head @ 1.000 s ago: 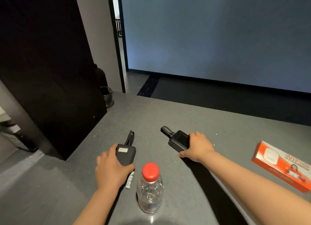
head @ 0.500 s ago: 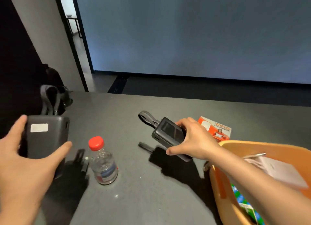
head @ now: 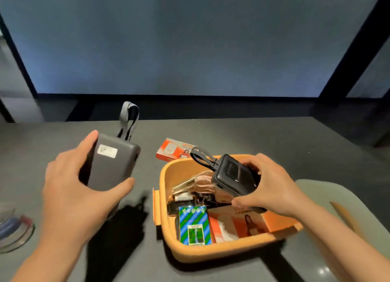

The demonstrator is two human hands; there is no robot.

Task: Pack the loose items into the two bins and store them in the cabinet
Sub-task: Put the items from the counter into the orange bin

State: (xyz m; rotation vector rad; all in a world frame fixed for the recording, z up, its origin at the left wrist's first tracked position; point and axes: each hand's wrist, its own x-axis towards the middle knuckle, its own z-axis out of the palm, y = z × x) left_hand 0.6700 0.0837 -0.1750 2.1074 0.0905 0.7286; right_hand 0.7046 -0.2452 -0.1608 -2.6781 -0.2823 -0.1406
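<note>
Grey table [head: 232,133]: each hand, left hand [head: 71,188] and right hand [head: 272,188], clamps a rigid, probably hefty power bank [head: 114,165] [head: 234,180] across its sides, above the orange bin [head: 211,252].

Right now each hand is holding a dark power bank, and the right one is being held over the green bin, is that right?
Not quite. The bin under the right hand is orange, not green, as the head view shows. The rest holds: the left hand grips one power bank above the table, and the right hand holds the other power bank over the bin.
</note>
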